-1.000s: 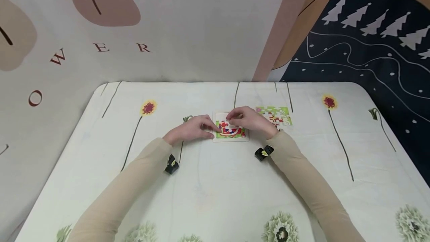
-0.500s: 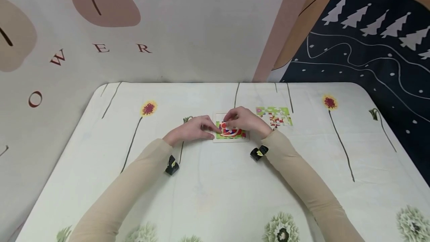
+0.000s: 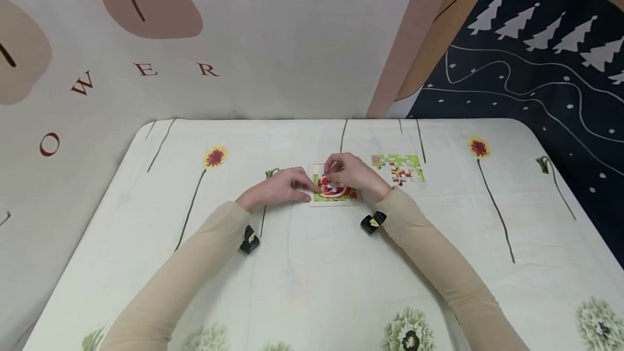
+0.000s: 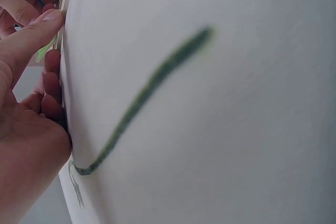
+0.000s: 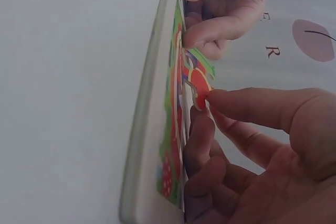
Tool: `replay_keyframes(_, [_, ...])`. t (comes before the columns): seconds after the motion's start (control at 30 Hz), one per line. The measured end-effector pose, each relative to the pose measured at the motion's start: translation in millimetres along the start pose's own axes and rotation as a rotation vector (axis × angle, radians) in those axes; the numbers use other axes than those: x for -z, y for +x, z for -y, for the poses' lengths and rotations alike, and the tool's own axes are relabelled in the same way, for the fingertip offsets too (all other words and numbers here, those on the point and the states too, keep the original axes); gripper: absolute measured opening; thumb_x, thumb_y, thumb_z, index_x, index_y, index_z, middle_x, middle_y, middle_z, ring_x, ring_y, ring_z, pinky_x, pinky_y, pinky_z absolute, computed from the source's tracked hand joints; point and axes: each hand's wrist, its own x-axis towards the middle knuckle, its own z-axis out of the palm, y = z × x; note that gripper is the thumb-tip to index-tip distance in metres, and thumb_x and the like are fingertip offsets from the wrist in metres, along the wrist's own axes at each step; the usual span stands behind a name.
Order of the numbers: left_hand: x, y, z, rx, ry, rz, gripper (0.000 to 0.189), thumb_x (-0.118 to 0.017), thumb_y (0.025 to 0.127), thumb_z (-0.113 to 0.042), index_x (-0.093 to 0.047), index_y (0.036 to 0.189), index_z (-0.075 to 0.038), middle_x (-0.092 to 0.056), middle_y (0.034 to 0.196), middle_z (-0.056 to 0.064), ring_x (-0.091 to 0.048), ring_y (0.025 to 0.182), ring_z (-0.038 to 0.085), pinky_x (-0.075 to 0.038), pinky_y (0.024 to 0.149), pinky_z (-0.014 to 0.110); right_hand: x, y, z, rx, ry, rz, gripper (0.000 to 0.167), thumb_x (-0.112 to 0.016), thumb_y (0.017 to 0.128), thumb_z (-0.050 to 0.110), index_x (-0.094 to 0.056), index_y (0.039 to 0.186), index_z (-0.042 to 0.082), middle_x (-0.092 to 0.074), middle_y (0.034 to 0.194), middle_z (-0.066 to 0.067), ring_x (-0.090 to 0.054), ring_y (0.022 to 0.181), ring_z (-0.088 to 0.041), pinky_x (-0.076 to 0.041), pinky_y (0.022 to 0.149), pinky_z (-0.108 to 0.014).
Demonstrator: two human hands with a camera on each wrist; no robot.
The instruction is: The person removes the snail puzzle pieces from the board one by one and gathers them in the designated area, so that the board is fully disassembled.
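A shallow white puzzle board [image 3: 336, 204] lies near the table's middle, its lower part filled with a red, blue and green picture [image 3: 336, 195]. My left hand [image 3: 283, 187] rests at the board's left side, its index finger pressing on the picture and its thumb near the edge. Over the upper part, my right hand [image 3: 358, 174] pinches a puzzle piece [image 5: 199, 85] between thumb and fingers. In the right wrist view that red piece, edged in yellow and green, stands tilted against the board face. My right fingers hide part of the board in the head view.
To the right of the board, several loose puzzle pieces [image 3: 407, 164] lie close together in green and red. A white flower-printed cloth [image 3: 302, 280] covers the table. Behind it hangs a printed backdrop [image 3: 292, 42].
My right hand has shifted slightly left over the board with the piece, uncovering more of the loose pieces. My left hand stays in place.
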Motion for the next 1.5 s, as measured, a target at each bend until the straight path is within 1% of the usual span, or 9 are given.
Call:
replay_keyframes(0.23, [-0.5, 2.0, -1.4, 0.0, 0.007, 0.009, 0.023, -0.072, 0.086, -0.006, -0.075, 0.109, -0.008, -0.06, 0.101, 0.002, -0.051, 0.096, 0.019, -0.04, 0.086, 0.034, -2, 0.2, -1, -0.026, -0.02, -0.036, 0.004, -0.06, 0.092, 0.005, -0.063, 0.095, 0.005, -0.062, 0.089, -0.009, -0.055, 0.075, -0.019, -0.044, 0.062, -0.028])
replay_keyframes(0.57, [-1.0, 1.3, -0.2, -0.002, -0.006, 0.007, 0.024, -0.072, 0.086, -0.006, -0.074, 0.11, -0.006, -0.06, 0.098, 0.003, -0.05, 0.093, 0.019, -0.04, 0.084, 0.033, 0, -2.9, -4, -0.004, 0.034, -0.083, 0.005, -0.063, 0.092, 0.007, -0.065, 0.094, 0.004, -0.063, 0.089, -0.009, -0.056, 0.08, -0.021, -0.044, 0.067, -0.03])
replay_keyframes(0.7, [-1.0, 1.3, 1.0, -0.005, -0.003, 0.005, 0.024, -0.072, 0.086, -0.005, -0.074, 0.109, -0.006, -0.06, 0.099, 0.003, -0.05, 0.093, 0.018, -0.04, 0.084, 0.033, 2, -4.0, -3, -0.009, 0.04, -0.089, 0.005, -0.064, 0.092, 0.008, -0.066, 0.095, 0.005, -0.063, 0.09, -0.008, -0.056, 0.081, -0.021, -0.043, 0.069, -0.03])
replay_keyframes(0.83, [-0.4, 1.3, 0.4, 0.005, 0.008, 0.005, 0.024, -0.072, 0.086, -0.006, -0.074, 0.109, -0.007, -0.06, 0.1, 0.002, -0.051, 0.095, 0.019, -0.04, 0.085, 0.034, 4, -5.5, -3, -0.02, 0.044, -0.093, 0.005, -0.064, 0.092, 0.009, -0.066, 0.095, 0.005, -0.063, 0.091, -0.009, -0.055, 0.081, -0.021, -0.042, 0.067, -0.03])
replay_keyframes(0.97, [-0.4, 1.0, 0.5, 0.013, 0.025, 0.0, 0.024, -0.072, 0.086, -0.007, -0.074, 0.11, -0.008, -0.06, 0.101, 0.002, -0.05, 0.095, 0.019, -0.04, 0.085, 0.034, 7, -7.6, -5, -0.032, 0.055, -0.084, 0.005, -0.064, 0.092, 0.009, -0.065, 0.095, 0.006, -0.063, 0.091, -0.009, -0.055, 0.08, -0.021, -0.042, 0.065, -0.03])
replay_keyframes(1.07, [-0.9, 0.6, 0.8, 0.01, 0.024, -0.006, 0.024, -0.073, 0.086, -0.007, -0.075, 0.11, -0.009, -0.06, 0.101, 0.002, -0.05, 0.094, 0.019, -0.04, 0.085, 0.034, 8, -9.2, -7, -0.034, 0.055, -0.078, 0.006, -0.063, 0.092, 0.009, -0.065, 0.096, 0.006, -0.063, 0.091, -0.009, -0.055, 0.081, -0.022, -0.042, 0.066, -0.03])
replay_keyframes(1.33, [-1.1, 0.7, 2.6, 0.003, 0.014, -0.005, 0.025, -0.073, 0.086, -0.007, -0.074, 0.11, -0.009, -0.06, 0.1, 0.002, -0.05, 0.094, 0.019, -0.039, 0.085, 0.034, 16, -17.9, -11, -0.017, 0.024, -0.096, 0.007, -0.064, 0.092, 0.01, -0.065, 0.096, 0.005, -0.064, 0.09, -0.008, -0.055, 0.082, -0.021, -0.041, 0.07, -0.032])
replay_keyframes(1.5, [-1.2, 1.0, 3.7, -0.002, 0.011, -0.006, 0.025, -0.073, 0.086, -0.007, -0.074, 0.111, -0.009, -0.06, 0.101, 0.002, -0.05, 0.094, 0.019, -0.04, 0.085, 0.034, 22, -24.6, -16, -0.021, 0.029, -0.104, 0.007, -0.063, 0.092, 0.009, -0.066, 0.097, 0.004, -0.064, 0.088, -0.009, -0.054, 0.079, -0.022, -0.04, 0.068, -0.033])
